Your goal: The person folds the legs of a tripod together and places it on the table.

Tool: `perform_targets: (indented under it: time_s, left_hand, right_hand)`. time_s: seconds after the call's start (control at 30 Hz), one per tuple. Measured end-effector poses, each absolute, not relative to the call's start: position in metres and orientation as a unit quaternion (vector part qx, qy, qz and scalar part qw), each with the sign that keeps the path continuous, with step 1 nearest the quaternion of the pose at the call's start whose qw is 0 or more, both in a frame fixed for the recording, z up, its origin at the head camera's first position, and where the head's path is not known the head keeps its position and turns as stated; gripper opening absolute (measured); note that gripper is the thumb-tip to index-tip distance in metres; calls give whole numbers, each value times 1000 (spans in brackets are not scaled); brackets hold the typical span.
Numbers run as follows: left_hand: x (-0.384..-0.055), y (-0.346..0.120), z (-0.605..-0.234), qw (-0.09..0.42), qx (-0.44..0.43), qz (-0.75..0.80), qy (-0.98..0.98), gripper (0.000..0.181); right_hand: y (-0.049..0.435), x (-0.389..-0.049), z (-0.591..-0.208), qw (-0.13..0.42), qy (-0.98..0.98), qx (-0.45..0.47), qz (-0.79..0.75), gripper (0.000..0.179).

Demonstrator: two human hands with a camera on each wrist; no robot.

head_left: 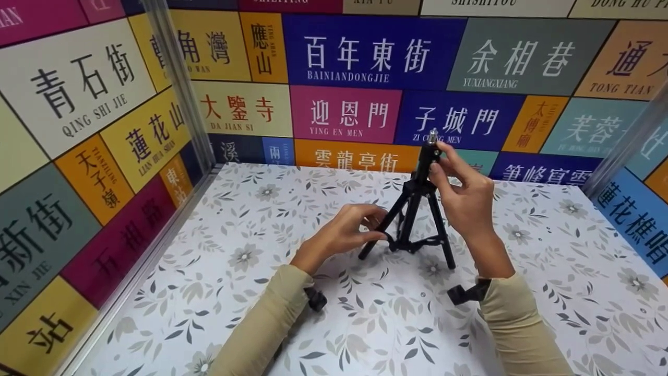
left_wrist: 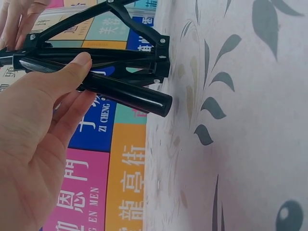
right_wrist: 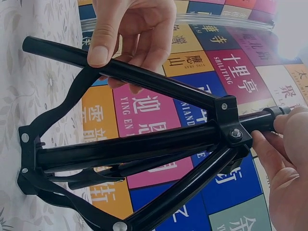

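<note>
A small black tripod (head_left: pixel 411 214) stands over the table with its legs partly spread and a silver screw (head_left: pixel 432 137) at its top. My left hand (head_left: pixel 339 232) pinches one leg low down, thumb on the near side and fingers behind; the left wrist view shows this leg (left_wrist: pixel 130 96) with its rounded end sticking out past the thumb. Higher up, my right hand (head_left: pixel 467 201) grips the upper column between thumb and fingers, just below the screw. Hinged braces (right_wrist: pixel 72 98) join the legs to the centre column (right_wrist: pixel 130 147), as the right wrist view shows.
The table (head_left: pixel 250 313) has a white cover with grey leaves and flowers. Panels printed with colourful street names (head_left: pixel 344 115) stand behind it and on both sides, with clear corner strips (head_left: pixel 177 78). Black straps with small blocks (head_left: pixel 467 293) sit on both wrists.
</note>
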State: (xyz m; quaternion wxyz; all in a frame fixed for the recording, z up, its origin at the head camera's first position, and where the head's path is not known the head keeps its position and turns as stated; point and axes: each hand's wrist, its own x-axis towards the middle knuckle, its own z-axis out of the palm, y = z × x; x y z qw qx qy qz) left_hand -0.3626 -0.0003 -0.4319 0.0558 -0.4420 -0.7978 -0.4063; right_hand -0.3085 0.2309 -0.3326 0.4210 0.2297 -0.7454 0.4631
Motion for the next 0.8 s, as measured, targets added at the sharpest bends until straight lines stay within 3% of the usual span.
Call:
perform_targets:
  time_s: [0.5, 0.8]
  left_hand:
    - [-361, 4, -433, 71, -437, -423, -791, 36]
    - [-362, 6, -434, 75, -441, -431, -784, 34]
  right_hand:
    - [231, -310, -335, 412, -748, 224, 470, 43]
    - [231, -311, -336, 445, -753, 224, 429, 43]
